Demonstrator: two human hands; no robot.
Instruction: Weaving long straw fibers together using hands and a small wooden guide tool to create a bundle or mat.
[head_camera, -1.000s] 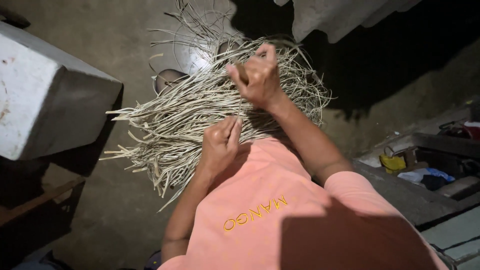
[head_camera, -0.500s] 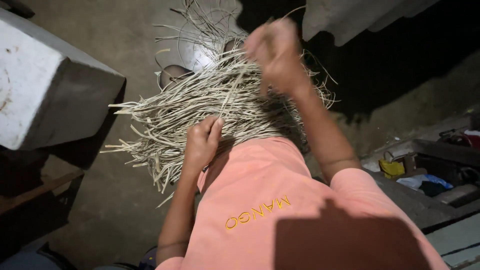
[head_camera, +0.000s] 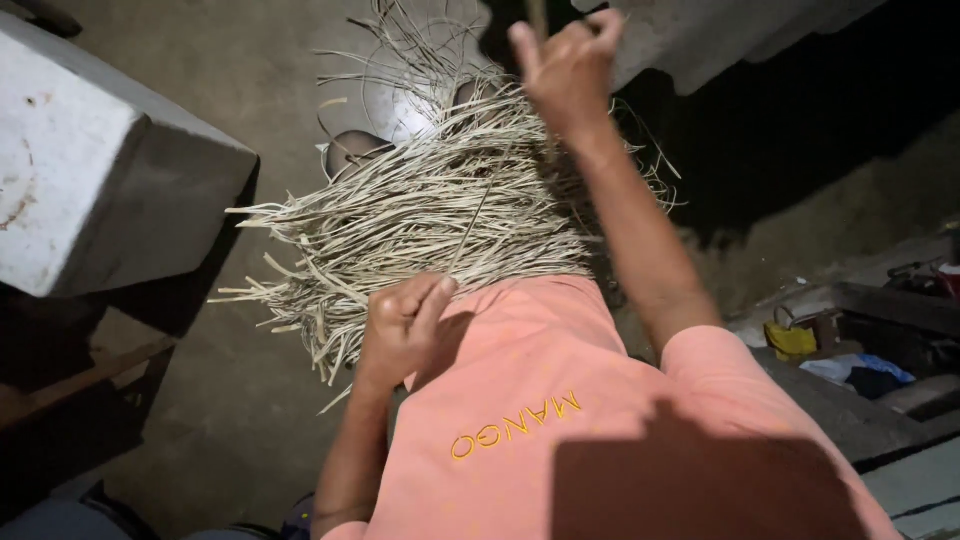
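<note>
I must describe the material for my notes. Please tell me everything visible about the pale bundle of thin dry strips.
The pale bundle of thin dry strips looks like straw-coloured split reed or cane. It lies fanned across the person's lap, loose ends pointing left over the grey floor, some curling upward at the top. The left hand pinches strands at its near edge; the raised right hand pulls one strip up.

Person wears a salmon-orange short-sleeved T-shirt (head_camera: 560, 400), soft cotton look, with yellow-orange block lettering printed across the chest. Sleeve hem ends at the upper arm. Both forearms bare; left hand (head_camera: 400, 325) and right hand (head_camera: 565, 65) bare, no gloves, rings or watch seen.
</note>
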